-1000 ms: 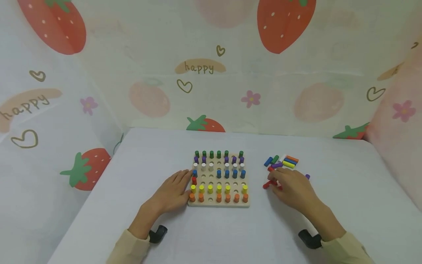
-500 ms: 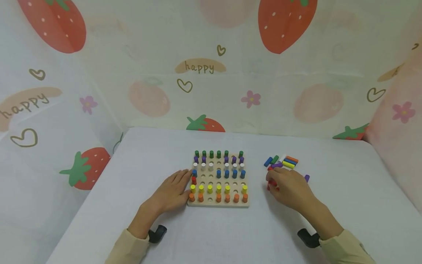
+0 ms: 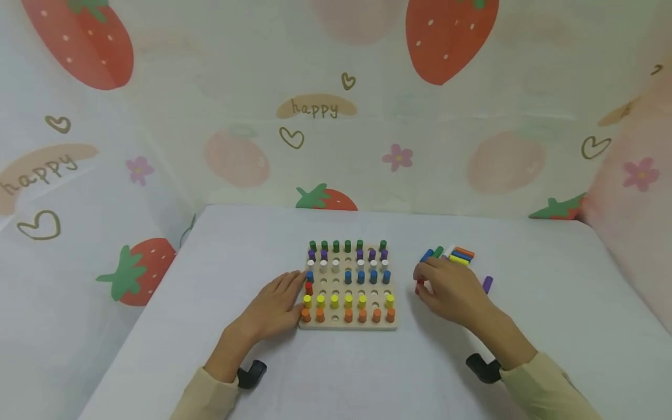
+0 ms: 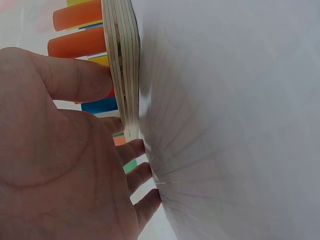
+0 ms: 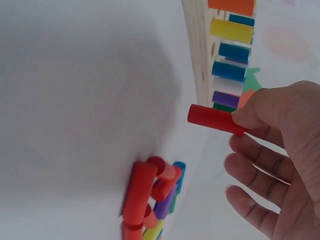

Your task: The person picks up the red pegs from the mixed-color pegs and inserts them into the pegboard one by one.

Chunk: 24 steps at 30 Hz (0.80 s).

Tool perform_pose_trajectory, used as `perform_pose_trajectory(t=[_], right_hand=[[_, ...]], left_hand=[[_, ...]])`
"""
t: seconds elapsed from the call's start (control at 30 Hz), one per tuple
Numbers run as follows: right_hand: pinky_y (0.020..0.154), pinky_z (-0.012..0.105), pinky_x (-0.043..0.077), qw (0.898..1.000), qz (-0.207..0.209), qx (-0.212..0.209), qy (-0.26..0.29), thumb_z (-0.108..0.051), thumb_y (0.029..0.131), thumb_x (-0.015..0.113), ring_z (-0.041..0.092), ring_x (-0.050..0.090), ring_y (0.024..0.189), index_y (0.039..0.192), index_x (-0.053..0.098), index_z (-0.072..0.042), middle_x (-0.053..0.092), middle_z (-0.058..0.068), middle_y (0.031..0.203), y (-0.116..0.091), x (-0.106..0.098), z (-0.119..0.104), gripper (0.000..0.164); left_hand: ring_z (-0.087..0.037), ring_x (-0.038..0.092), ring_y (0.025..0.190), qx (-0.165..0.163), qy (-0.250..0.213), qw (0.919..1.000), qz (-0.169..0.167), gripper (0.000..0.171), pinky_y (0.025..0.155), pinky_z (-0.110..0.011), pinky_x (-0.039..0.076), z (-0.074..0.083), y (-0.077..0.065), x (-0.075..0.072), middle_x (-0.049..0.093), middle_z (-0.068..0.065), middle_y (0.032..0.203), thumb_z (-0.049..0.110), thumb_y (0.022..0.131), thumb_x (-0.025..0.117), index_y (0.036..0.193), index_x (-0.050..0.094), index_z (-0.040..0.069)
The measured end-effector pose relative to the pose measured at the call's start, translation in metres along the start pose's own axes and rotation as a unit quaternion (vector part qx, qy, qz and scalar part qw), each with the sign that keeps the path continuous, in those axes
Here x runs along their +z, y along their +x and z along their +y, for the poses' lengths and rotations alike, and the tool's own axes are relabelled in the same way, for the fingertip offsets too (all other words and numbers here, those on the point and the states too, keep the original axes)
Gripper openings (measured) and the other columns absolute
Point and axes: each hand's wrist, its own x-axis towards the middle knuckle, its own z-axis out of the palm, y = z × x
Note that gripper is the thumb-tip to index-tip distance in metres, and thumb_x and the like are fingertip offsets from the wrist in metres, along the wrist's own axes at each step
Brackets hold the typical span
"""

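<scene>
A wooden pegboard (image 3: pixel 348 327) stands mid-table, with rows of green, purple, white, blue, yellow and orange pegs and some bare holes. One red peg (image 3: pixel 308 289) stands at the left end of its row. My left hand (image 3: pixel 273 306) rests flat along the board's left edge; in the left wrist view its thumb (image 4: pixel 82 80) touches the edge, fingers extended. Between thumb and fingertips, my right hand (image 3: pixel 454 291) pinches another red peg (image 5: pixel 212 118), tilted in the air right of the board. Below it in the right wrist view lie several loose red pegs (image 5: pixel 139 195).
Behind the right hand are loose pegs: a blue one (image 3: pixel 427 255), a green one (image 3: pixel 438 252), a yellow one (image 3: pixel 459 260) and an orange one (image 3: pixel 464 252). A purple peg (image 3: pixel 488 284) lies apart to the right. Patterned cloth walls (image 3: pixel 325 157) enclose the white table (image 3: pixel 336 379).
My right hand has gathered in the red pegs, then lifted one and shifted left toward the board. The purple peg on the right is now more exposed. The left hand stays put.
</scene>
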Motion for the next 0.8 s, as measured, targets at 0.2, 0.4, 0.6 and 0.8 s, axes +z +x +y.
perform_pose_trajectory(t=[0.2,0.4,0.6,0.8], right_hand=[[0.075,0.034,0.062,1.000,-0.002,-0.013,-0.007,-0.018,0.088,0.083,0.017,0.068,0.083,0.102,0.078,-0.014,0.075,0.001,0.093,0.011,0.002,-0.009,0.016],[0.084,0.041,0.062,1.000,-0.010,-0.011,0.002,-0.019,0.088,0.083,0.020,0.067,0.087,0.103,0.078,-0.014,0.076,0.002,0.094,0.018,0.002,-0.021,0.016],[0.086,0.041,0.063,1.000,-0.011,-0.015,0.013,-0.018,0.087,0.084,0.021,0.067,0.090,0.103,0.078,-0.013,0.077,0.002,0.095,0.021,0.002,-0.031,0.018],[0.087,0.040,0.063,0.999,-0.011,-0.039,0.011,-0.021,0.089,0.084,0.022,0.070,0.094,0.106,0.078,-0.013,0.078,0.003,0.100,0.029,0.004,-0.042,0.020]], left_hand=[[-0.043,0.021,0.164,-0.003,0.004,1.0000,0.002,0.069,0.135,-0.061,0.020,-0.002,-0.003,0.000,0.026,-0.020,0.175,0.029,0.107,0.043,0.168,0.024,0.005],[-0.042,0.022,0.164,0.000,0.008,1.0000,-0.001,0.068,0.135,-0.060,0.020,-0.003,-0.003,-0.002,0.026,-0.020,0.175,0.030,0.108,0.043,0.168,0.024,0.004],[-0.042,0.023,0.164,0.008,0.009,0.9999,0.002,0.069,0.135,-0.060,0.021,-0.001,-0.001,-0.004,0.027,-0.019,0.175,0.031,0.107,0.044,0.168,0.024,0.005],[-0.042,0.023,0.164,0.002,0.005,1.0000,0.002,0.070,0.135,-0.061,0.021,-0.001,-0.003,-0.003,0.028,-0.019,0.175,0.031,0.106,0.044,0.168,0.024,0.006]])
